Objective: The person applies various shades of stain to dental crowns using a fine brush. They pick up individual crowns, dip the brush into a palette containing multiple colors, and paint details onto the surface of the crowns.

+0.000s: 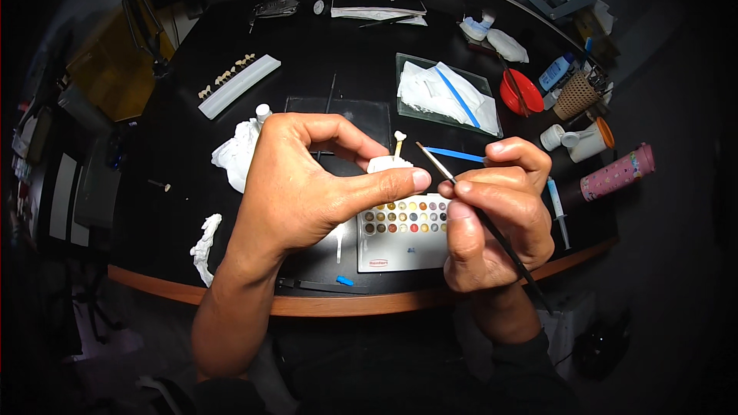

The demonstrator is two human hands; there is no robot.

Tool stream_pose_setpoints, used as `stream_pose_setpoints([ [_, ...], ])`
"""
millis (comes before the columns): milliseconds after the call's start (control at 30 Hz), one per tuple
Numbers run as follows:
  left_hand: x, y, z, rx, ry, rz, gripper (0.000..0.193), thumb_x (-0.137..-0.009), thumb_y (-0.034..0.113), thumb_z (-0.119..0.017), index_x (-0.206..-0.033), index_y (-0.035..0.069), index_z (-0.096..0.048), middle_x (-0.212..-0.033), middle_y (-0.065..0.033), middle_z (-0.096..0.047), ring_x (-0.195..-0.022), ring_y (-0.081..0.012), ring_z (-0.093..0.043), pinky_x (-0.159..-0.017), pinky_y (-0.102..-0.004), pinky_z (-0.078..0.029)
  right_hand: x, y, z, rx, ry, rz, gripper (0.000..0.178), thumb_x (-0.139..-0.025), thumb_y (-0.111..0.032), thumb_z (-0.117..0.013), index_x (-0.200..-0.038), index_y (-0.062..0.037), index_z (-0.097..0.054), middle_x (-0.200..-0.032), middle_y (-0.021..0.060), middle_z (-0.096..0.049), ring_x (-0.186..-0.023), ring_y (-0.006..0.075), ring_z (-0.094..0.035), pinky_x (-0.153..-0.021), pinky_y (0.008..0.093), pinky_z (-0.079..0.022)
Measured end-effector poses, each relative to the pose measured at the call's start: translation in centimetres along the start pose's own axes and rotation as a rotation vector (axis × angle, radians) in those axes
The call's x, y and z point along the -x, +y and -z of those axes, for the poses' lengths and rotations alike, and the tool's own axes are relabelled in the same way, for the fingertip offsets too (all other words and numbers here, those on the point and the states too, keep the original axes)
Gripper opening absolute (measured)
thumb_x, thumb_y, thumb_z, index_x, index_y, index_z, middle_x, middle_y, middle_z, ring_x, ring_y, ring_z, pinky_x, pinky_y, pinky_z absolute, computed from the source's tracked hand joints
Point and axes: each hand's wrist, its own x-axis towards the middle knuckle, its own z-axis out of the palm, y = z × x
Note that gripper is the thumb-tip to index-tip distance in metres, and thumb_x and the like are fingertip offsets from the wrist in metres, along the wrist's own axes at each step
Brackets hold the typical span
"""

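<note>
Between its thumb and fingers, my left hand [307, 177] grips a small white block [390, 163]. A thin yellowish peg stands up from the block and carries a tiny white tooth crown [400, 137]. My right hand [500, 215] pinches a slim dark-handled paintbrush [492, 227], its tip pointing up and left toward the crown, a small gap apart. Below the hands lies a white palette [403, 257] with rows of small coloured paint wells, partly covered by my right fingers. A blue stick [453, 154] shows behind the brush.
A white strip holding several tooth samples [240, 86] is at far left, with crumpled white tissue [238, 155] nearer. A glass slab [492, 124] bears folded tissue. To the right are a red bowl [516, 94], a pink bottle [617, 172] and a syringe [557, 211].
</note>
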Motion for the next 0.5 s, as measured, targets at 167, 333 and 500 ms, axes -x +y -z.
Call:
stream_pose_setpoints([
  [167,0.0,-0.1,0.0,-0.025,-0.001,0.039,0.028,-0.072,0.016,-0.095,-0.083,-0.003,-0.078,-0.077,-0.0098,-0.077,-0.071,-0.0116,-0.071,-0.069,-0.0235,-0.053,0.1,0.6,0.0,-0.010,-0.033,0.000,0.019,-0.076,0.000,-0.070,-0.094,-0.0046,-0.072,-0.081,0.0067,-0.075,-0.075,0.0155,-0.065,-0.094,0.0401,-0.044],
  [333,-0.1,-0.3,-0.1,-0.001,0.003,0.054,0.029,-0.071,0.017,-0.096,-0.081,-0.003,-0.077,-0.074,-0.0098,-0.075,-0.067,-0.0112,-0.070,-0.066,-0.0222,-0.053,0.0,0.8,0.0,0.014,-0.051,0.020,0.020,-0.075,0.001,-0.071,-0.094,-0.0040,-0.074,-0.081,0.0061,-0.076,-0.071,0.0149,-0.067,-0.091,0.0387,-0.044],
  [500,-0.1,-0.4,0.0,-0.028,-0.016,0.044,0.028,-0.072,0.017,-0.096,-0.080,-0.003,-0.077,-0.073,-0.0099,-0.075,-0.066,-0.0110,-0.070,-0.065,-0.0223,-0.053,0.0,1.0,-0.4,0.008,-0.044,0.052,0.023,-0.073,0.002,-0.072,-0.095,-0.0044,-0.075,-0.081,0.0063,-0.077,-0.071,0.0141,-0.068,-0.090,0.0382,-0.045],
])
